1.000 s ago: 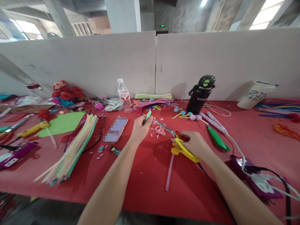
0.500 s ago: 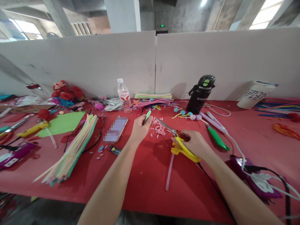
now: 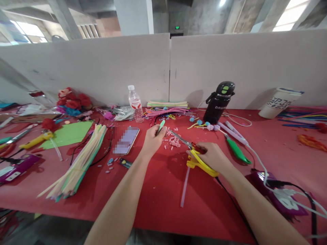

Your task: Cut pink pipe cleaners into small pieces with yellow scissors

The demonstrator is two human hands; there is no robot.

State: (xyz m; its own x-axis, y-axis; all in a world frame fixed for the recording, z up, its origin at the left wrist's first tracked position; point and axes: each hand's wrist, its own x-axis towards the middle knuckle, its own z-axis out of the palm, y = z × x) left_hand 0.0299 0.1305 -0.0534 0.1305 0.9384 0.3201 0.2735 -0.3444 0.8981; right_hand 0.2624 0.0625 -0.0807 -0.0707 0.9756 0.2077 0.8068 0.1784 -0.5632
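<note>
My left hand (image 3: 153,137) pinches a short pale green piece (image 3: 161,126), perhaps a pipe cleaner, between thumb and fingers. In my right hand (image 3: 211,154) are scissors (image 3: 182,139) with red handles, their blades pointing left at the green piece. The tips lie close to my left fingertips; whether they touch the piece I cannot tell. Small pink cut pieces (image 3: 174,141) are scattered on the red table beneath the blades. A yellow glue gun (image 3: 203,165) with a glue stick (image 3: 185,187) poking out lies under my right hand, partly hidden by it.
A bundle of pale pipe cleaners (image 3: 81,163) and a phone (image 3: 126,141) lie to the left. Behind stand a water bottle (image 3: 136,105) and a black flask (image 3: 218,103). A green-handled tool (image 3: 237,149) and a purple power strip (image 3: 278,194) with cables are at right.
The scissor tips have shifted very slightly left toward my left fingertips. My left hand keeps its pinch on the green piece, and the other things stay in place.
</note>
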